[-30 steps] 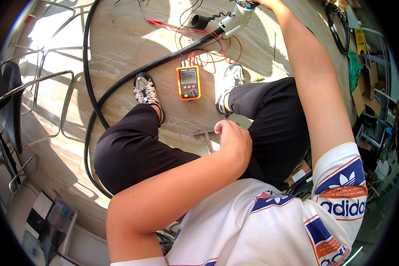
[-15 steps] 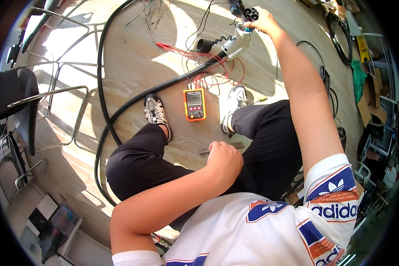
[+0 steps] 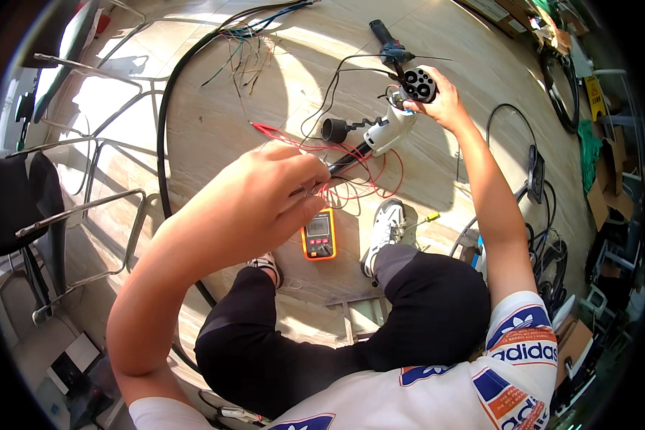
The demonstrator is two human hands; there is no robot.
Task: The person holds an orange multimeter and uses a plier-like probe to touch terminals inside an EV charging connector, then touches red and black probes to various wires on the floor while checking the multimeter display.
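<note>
Hands (image 3: 444,104) near white housing (image 3: 394,131) with wires (image 3: 396,99)

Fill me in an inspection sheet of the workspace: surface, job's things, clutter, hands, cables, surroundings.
Surface: pale floor, patches of sunlight and shadow.
Job's things: round black connector beside a white handle; orange meter on the floor.
Clutter: power tool, yellow screwdriver, black cap.
Hands: right hand holds the connector; left hand is raised near the meter, its grip unclear.
Cables: thick cable curves at left; red leads spread loosely; coloured wires fan out beyond.
Surroundings: metal-framed chair left; cardboard and yellow sign right.
</note>
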